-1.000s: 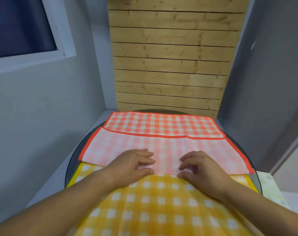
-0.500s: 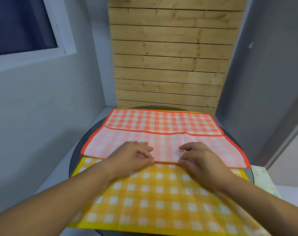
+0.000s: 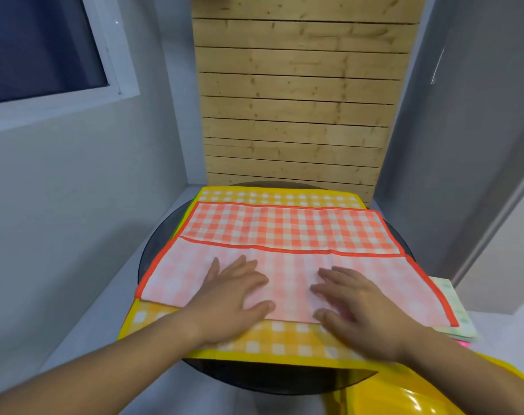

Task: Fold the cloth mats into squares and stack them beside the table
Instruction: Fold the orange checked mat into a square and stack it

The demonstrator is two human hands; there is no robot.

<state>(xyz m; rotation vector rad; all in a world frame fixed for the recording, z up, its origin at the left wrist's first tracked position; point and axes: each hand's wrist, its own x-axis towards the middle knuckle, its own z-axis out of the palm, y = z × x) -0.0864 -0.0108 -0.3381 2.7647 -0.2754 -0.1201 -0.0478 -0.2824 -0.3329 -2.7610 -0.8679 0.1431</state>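
An orange checked cloth mat (image 3: 287, 232) lies on top of a yellow checked mat (image 3: 284, 345) on the round dark table (image 3: 254, 381). Its near part is folded over, pale underside up, with the orange hem running across the middle. My left hand (image 3: 234, 295) lies flat on the folded flap, fingers spread and straight. To the right of it, my right hand (image 3: 353, 301) presses flat on the same flap. Both palms cover the flap's near edge.
A pale green patterned cloth stack (image 3: 452, 313) sits off the table's right side, with a pink edge beneath it. A glossy yellow object (image 3: 404, 393) is at the bottom right. A wooden slat panel (image 3: 293, 100) stands behind the table; grey walls flank it.
Both hands went from curled fingers pinching the flap's near edge to flat, spread palms on the flap. The view pulled back, showing the yellow mat's far edge and the table's front.
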